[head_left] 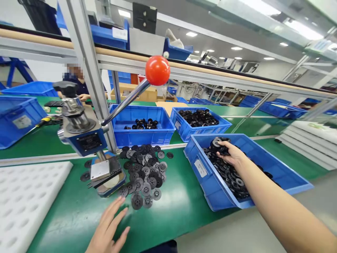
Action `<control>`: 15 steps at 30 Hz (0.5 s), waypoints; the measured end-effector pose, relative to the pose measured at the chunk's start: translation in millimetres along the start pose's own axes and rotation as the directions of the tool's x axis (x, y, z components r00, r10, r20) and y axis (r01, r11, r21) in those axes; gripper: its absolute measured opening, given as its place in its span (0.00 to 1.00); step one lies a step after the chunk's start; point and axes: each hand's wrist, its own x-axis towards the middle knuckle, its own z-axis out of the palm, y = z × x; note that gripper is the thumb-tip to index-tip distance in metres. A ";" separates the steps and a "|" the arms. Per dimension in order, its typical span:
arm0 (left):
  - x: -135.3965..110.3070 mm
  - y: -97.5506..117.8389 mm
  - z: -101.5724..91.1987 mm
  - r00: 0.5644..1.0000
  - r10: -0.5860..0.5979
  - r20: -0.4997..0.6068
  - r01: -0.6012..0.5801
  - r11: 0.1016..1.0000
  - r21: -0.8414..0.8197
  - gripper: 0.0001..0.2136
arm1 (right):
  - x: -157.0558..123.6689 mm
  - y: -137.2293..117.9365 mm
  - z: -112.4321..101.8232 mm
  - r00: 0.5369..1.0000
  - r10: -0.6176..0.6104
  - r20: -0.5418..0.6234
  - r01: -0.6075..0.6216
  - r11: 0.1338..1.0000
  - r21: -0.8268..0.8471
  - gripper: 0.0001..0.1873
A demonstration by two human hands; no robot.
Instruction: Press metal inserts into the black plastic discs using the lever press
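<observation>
Inside the large blue bin on the right, my right hand is closed around several black plastic discs. More black discs fill the bin beneath it. My left hand hovers over the green bench with fingers spread and holds nothing. Just beyond its fingertips lies a loose pile of dark round discs, with holes at their centres. Left of the pile stands a hand press; its lever ends in a red ball knob. A pale round piece rests at the press's base.
A white foam tray with round hollows lies at left. Two blue bins of black parts, one behind the pile and another beside it, line the back. White foam sheets are stacked at right. A person sits across the bench.
</observation>
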 end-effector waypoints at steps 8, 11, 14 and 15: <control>-15.7 -5.0 -12.0 0.997 -0.062 -0.040 0.066 0.991 0.115 0.15 | 20.7 -18.4 53.8 0.995 -0.051 0.084 0.030 0.970 0.242 0.14; -16.8 -2.2 -4.3 0.993 -0.106 -0.046 0.111 0.986 0.124 0.16 | 27.3 -12.2 97.0 0.986 -0.061 0.153 0.023 0.971 0.237 0.16; -20.1 -0.7 0.5 0.989 -0.142 -0.034 0.145 0.984 0.106 0.17 | 28.2 7.2 149.3 0.975 -0.059 0.216 0.016 0.980 0.197 0.17; -21.5 -0.5 1.7 0.986 -0.163 -0.027 0.165 0.982 0.096 0.17 | 27.3 15.8 167.1 0.972 -0.059 0.228 0.017 0.983 0.181 0.17</control>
